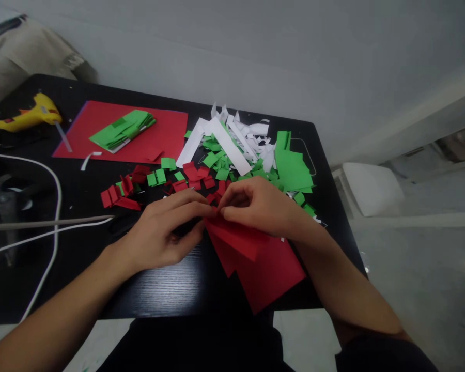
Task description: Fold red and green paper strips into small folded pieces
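Observation:
My left hand (166,230) and my right hand (258,204) meet fingertip to fingertip at the top corner of a folded red paper sheet (263,266), both pinching its edge. The sheet lies on the black table (170,289) and fans out in layers toward the front right edge. Just behind my hands lie small red and green paper squares (160,178) and a heap of white strips (232,142) mixed with green scraps.
A large red sheet (166,132) with a stack of folded green paper (124,129) lies at the back left. A yellow glue gun (27,116) rests at the far left, with white cables (56,206) crossing the left side. A larger green paper (292,168) sits at the right.

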Tool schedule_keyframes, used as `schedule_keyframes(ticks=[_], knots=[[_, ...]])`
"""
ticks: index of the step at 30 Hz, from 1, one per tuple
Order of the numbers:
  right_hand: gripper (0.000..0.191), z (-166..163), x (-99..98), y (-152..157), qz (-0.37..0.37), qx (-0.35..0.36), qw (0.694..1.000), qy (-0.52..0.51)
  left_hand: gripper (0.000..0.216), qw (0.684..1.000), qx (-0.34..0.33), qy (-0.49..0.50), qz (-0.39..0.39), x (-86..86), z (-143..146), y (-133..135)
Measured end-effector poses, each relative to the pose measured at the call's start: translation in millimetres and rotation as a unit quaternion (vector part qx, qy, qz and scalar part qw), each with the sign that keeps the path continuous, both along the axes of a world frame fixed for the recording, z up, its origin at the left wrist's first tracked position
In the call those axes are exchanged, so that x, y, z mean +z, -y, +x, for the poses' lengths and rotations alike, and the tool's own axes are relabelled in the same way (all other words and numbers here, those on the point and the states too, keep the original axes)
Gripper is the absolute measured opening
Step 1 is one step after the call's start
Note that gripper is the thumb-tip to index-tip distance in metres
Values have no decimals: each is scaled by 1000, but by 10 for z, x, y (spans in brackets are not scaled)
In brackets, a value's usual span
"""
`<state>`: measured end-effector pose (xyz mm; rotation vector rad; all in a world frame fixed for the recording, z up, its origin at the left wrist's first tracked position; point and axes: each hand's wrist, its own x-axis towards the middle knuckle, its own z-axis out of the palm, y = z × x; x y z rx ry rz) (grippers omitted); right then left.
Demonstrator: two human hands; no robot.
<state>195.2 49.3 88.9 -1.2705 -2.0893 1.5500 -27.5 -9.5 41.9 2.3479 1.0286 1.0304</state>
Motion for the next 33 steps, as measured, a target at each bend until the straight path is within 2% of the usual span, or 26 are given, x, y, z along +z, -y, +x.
schedule_keyframes(ticks=[11, 19, 23, 28, 33], knots=[[6, -3, 37, 34, -4, -6, 1000, -24, 24, 996, 0, 33, 78, -16, -24, 33], [6, -14, 58, 70, -8, -8, 999, -36, 28, 999, 19, 41, 19, 35, -7, 80], [6, -20, 32, 96, 10, -20, 999, -34, 23, 992, 30, 81, -96, 70, -47, 65], [5, -45, 8, 138, 48, -28, 998, -28, 19, 954, 73, 84, -280, 175, -25, -9], [6, -83, -1, 191, 57, -28, 998, -15, 12, 936, 55, 44, -344, 205, 50, -51]])
